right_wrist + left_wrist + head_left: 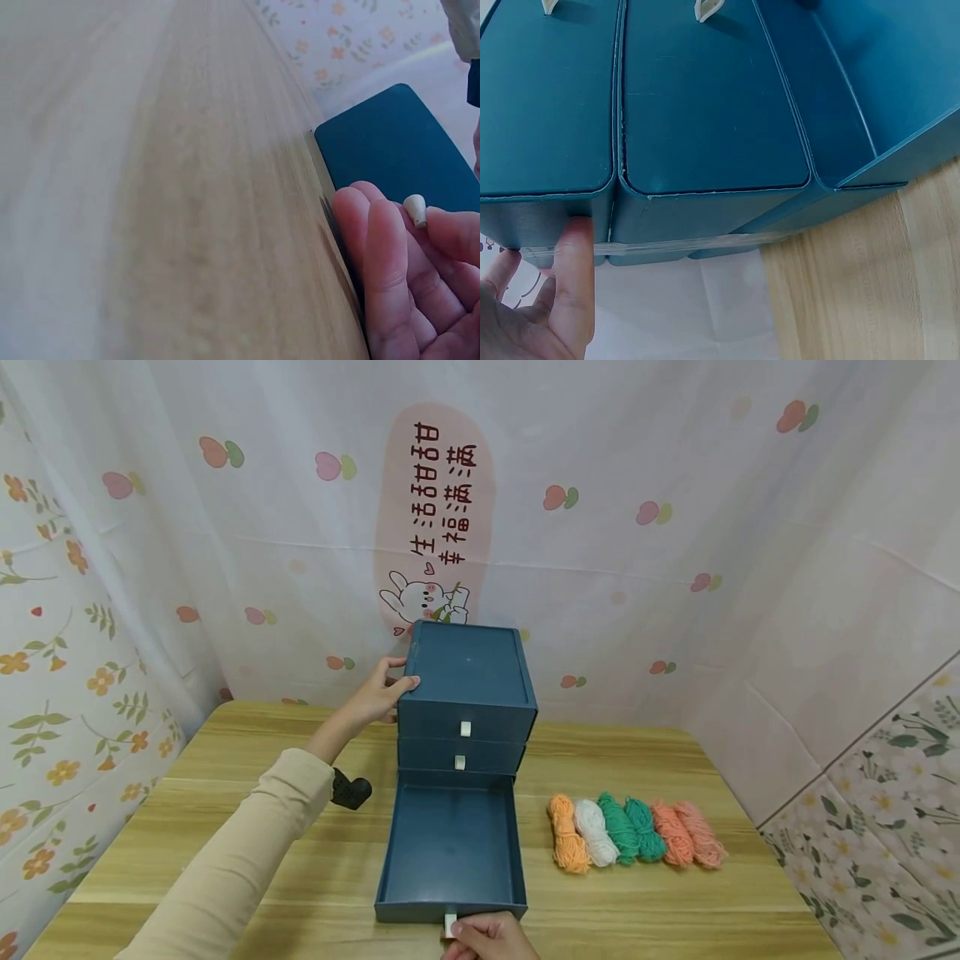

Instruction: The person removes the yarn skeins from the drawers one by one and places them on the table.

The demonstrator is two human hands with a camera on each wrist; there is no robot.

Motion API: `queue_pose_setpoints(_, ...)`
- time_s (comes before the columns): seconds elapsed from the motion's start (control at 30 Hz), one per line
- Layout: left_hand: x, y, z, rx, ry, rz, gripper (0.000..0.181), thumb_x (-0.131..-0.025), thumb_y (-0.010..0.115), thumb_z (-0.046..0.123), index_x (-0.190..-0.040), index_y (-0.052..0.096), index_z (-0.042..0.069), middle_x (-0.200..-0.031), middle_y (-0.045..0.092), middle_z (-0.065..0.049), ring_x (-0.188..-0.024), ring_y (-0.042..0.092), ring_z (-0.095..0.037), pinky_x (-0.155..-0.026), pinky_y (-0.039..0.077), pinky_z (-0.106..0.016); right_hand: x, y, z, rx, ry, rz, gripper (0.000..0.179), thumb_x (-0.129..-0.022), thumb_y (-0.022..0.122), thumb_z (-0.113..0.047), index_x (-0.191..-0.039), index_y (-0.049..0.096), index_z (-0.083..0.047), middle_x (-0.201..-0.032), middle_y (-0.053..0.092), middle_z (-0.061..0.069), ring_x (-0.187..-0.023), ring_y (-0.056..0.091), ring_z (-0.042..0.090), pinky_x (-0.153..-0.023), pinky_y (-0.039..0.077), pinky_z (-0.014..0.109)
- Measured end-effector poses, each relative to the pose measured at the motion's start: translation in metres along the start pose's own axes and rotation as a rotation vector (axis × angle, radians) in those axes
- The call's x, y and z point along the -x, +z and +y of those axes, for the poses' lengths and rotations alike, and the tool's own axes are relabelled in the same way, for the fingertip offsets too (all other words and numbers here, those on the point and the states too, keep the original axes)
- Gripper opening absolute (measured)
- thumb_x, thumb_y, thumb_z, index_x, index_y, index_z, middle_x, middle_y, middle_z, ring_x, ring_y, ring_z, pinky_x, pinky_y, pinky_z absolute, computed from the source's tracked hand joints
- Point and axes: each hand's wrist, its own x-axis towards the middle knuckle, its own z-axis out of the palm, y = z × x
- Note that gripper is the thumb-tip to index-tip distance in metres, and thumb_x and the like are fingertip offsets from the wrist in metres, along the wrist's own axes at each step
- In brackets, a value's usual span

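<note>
A blue three-drawer cabinet [467,664] stands on the wooden table, its bottom drawer [454,843] pulled far out with bare inside. At the drawer's front, my right hand [491,937] pinches the small white pull tab [450,925] between thumb and finger. The right wrist view shows this pull tab [415,208] at the fingertips, against the blue drawer front [397,150]. My left hand [380,692] rests on the cabinet's upper left side. In the left wrist view, fairly straight digits of the left hand [551,307] touch that side. Both upper drawers are closed.
Several yarn skeins, including an orange one [569,835], a white one [596,832] and a green one [618,828], lie in a row right of the cabinet. A black object [351,790] lies behind the left forearm. A patterned curtain [600,568] hangs behind the table [630,910].
</note>
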Motion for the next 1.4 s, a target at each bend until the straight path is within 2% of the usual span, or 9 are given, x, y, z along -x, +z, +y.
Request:
queue_pose_setpoints(0.23, 0.001, 0.000, 0.000, 0.002, 0.002, 0.003, 0.062, -0.094, 0.043, 0.037, -0.143, 0.012, 0.016, -0.129, 0.034, -0.026, -0.115, 0.047, -0.042, -0.090, 0.043, -0.054, -0.001, 0.002, -0.004, -0.039, 0.014, 0.009, 0.037, -0.086, 0.060, -0.029, -0.095, 0.067, 0.007, -0.083, 0.071, 0.013, -0.065, 0.064, 0.003, -0.054, 0.049, 0.014)
queue_pose_setpoints(0.5, 0.001, 0.001, 0.001, 0.004, 0.005, 0.007, 0.062, -0.094, 0.044, 0.037, -0.143, 0.012, 0.016, -0.128, 0.034, -0.025, -0.112, 0.049, -0.042, -0.090, 0.044, -0.054, -0.008, 0.006, -0.012, -0.085, 0.039, 0.019, 0.033, -0.091, 0.052, -0.021, -0.100, 0.064, 0.007, -0.082, 0.070, 0.011, -0.065, 0.066, 0.007, -0.053, 0.050, 0.017)
queue_pose_setpoints(0.63, 0.001, 0.001, 0.001, -0.004, 0.004, 0.011, 0.062, -0.094, 0.044, 0.037, -0.143, 0.012, 0.016, -0.127, 0.034, -0.025, -0.112, 0.049, -0.042, -0.089, 0.044, -0.054, -0.014, 0.007, -0.016, -0.082, 0.034, 0.037, 0.030, -0.092, 0.049, -0.018, -0.099, 0.063, 0.008, -0.079, 0.070, 0.010, -0.062, 0.065, 0.007, -0.050, 0.050, 0.017)
queue_pose_setpoints(0.9, 0.001, 0.000, 0.001, -0.012, 0.009, -0.001, 0.062, -0.095, 0.043, 0.037, -0.143, 0.011, 0.016, -0.131, 0.032, -0.025, -0.118, 0.042, -0.040, -0.091, 0.043, -0.055, -0.030, 0.005, -0.023, -0.052, 0.016, 0.070, 0.029, -0.094, 0.044, -0.014, -0.097, 0.060, 0.011, -0.075, 0.067, 0.008, -0.059, 0.063, 0.009, -0.050, 0.053, 0.026)
queue_pose_setpoints(1.13, -0.001, 0.002, 0.000, -0.011, 0.007, 0.007, 0.062, -0.094, 0.044, 0.037, -0.143, 0.012, 0.016, -0.128, 0.033, -0.025, -0.114, 0.046, -0.040, -0.089, 0.044, -0.054, -0.043, 0.001, -0.027, -0.023, -0.025, 0.106, 0.027, -0.093, 0.043, -0.010, -0.094, 0.058, 0.012, -0.073, 0.066, 0.011, -0.056, 0.063, 0.011, -0.048, 0.053, 0.029)
queue_pose_setpoints(1.4, -0.002, 0.001, 0.000, -0.015, 0.004, 0.012, 0.062, -0.094, 0.043, 0.038, -0.143, 0.012, 0.016, -0.128, 0.034, -0.026, -0.112, 0.048, -0.041, -0.089, 0.045, -0.054, -0.051, -0.003, -0.031, 0.002, -0.050, 0.121, 0.028, -0.093, 0.043, -0.012, -0.093, 0.059, 0.012, -0.070, 0.065, 0.008, -0.054, 0.062, 0.010, -0.047, 0.053, 0.029)
